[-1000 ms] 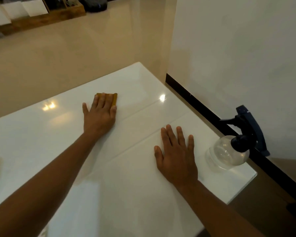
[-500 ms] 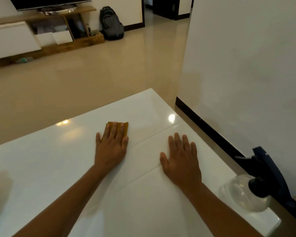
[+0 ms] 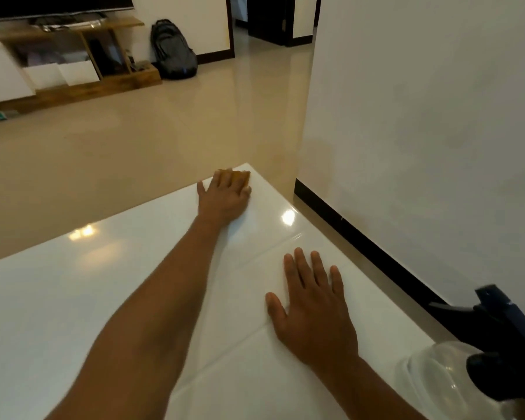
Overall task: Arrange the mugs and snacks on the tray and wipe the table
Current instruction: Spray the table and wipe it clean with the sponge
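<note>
Left hand lies palm-down at the far corner of the white glossy table, arm stretched across the top. Fingers flat and close together, pressing on a yellow-brown cloth; only the cloth's far edge shows past the fingertips, right at the table's far edge. No curl of the fingers around it: pressed, not gripped.

Right hand rests flat on the table nearer the person, fingers spread and extended, nothing under or in it as far as visible. It sits just beside a seam line running across the tabletop.

Spray bottle, clear body with dark blue trigger head, stands at the table's near right corner, apart from the right hand.

Mugs, snacks, tray: not in view.
</note>
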